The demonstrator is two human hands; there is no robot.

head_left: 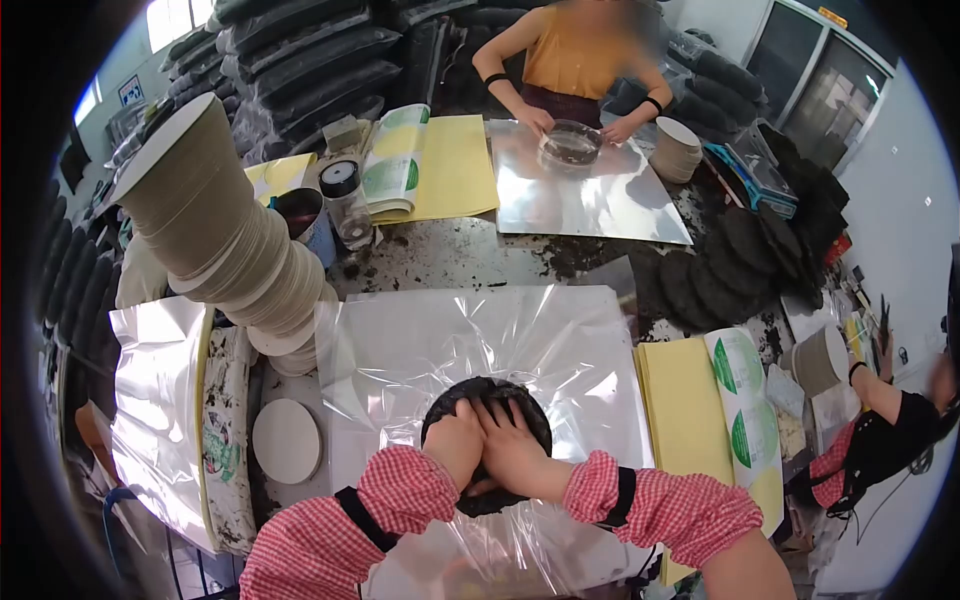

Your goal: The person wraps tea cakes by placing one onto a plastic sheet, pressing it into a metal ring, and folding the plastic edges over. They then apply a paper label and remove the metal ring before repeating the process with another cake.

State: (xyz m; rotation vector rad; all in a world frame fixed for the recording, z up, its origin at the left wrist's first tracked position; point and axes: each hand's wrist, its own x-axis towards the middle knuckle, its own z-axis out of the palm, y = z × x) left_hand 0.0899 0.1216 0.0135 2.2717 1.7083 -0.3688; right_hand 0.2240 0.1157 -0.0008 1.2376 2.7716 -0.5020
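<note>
A dark round cake (pixel 487 395) lies on a sheet of clear plastic film (pixel 420 350) spread over the table in front of me. Both my hands rest on top of it, side by side and partly overlapping. My left hand (pixel 455 443) covers the cake's near left part. My right hand (pixel 512 450) lies across the near right, with its fingers curled over the top. Both arms wear red checked sleeves. The near half of the cake is hidden under my hands.
A tall leaning stack of tan card discs (pixel 225 225) stands at the left, with one loose disc (pixel 287 440) below it. Yellow sheets (pixel 685 410) and green labels (pixel 742 400) lie at the right, beside dark cakes (pixel 715 275). A person opposite handles a glass bowl (pixel 570 146) on a silver sheet (pixel 600 205). Another person's arm (pixel 880 435) is at the far right.
</note>
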